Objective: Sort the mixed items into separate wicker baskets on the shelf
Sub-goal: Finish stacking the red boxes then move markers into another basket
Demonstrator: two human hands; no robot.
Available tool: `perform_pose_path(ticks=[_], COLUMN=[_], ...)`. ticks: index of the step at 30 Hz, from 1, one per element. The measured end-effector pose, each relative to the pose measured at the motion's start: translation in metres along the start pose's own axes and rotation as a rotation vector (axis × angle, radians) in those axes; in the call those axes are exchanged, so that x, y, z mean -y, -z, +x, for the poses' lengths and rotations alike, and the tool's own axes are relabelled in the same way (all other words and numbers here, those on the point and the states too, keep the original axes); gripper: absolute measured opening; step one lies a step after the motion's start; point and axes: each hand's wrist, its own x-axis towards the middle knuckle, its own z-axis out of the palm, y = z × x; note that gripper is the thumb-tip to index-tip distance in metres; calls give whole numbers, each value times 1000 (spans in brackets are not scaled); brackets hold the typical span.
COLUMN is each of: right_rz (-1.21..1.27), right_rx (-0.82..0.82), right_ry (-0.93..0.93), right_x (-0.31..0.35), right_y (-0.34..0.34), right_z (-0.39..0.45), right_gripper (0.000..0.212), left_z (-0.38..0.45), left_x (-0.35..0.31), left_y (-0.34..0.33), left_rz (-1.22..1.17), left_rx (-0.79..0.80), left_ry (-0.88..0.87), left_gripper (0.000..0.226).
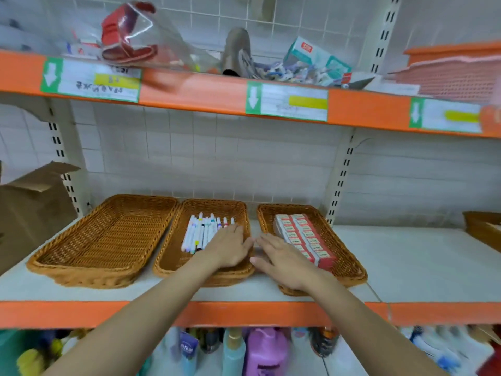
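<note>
Your hands hover flat over the two filled baskets.
Your left hand (230, 246) lies open on the markers (202, 232) in the middle basket (173, 267); your right hand (282, 257) spreads open beside the red boxes (303, 237) in the right basket (349, 264). The left basket (103, 234) holds nothing. Sweep carelessly and you could nudge markers over the shallow rim.

I count three wicker baskets (105, 240) before me, two rows of red-and-white boxes (303, 237), and my two hands (230, 248).
</note>
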Motion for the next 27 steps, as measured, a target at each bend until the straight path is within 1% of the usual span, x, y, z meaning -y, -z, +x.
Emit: perform_pose_path(ticks=[5, 11, 16, 21, 27], right_rz=[-45, -55, -7, 2, -20], right_rx=[-36, -1, -5, -20, -18], right_ry=[-51, -162, -241, -319, -404], right_x=[-33, -84, -125, -175, -242], right_y=[4, 1, -3, 4, 24], right_z=[-60, -131, -173, -191, -198], right_gripper=[63, 72, 75, 76, 75], left_z=[-21, -33, -34, -3, 56], left_x=[-61, -139, -198, -244, -296], left_y=[-19, -50, -71, -80, -99], left_rz=[77, 108, 113, 135, 132], left_rx=[-93, -85, -42, -24, 61], left_ry=[-73, -101, -181, -251, -317], left_gripper=[59, 65, 65, 64, 66])
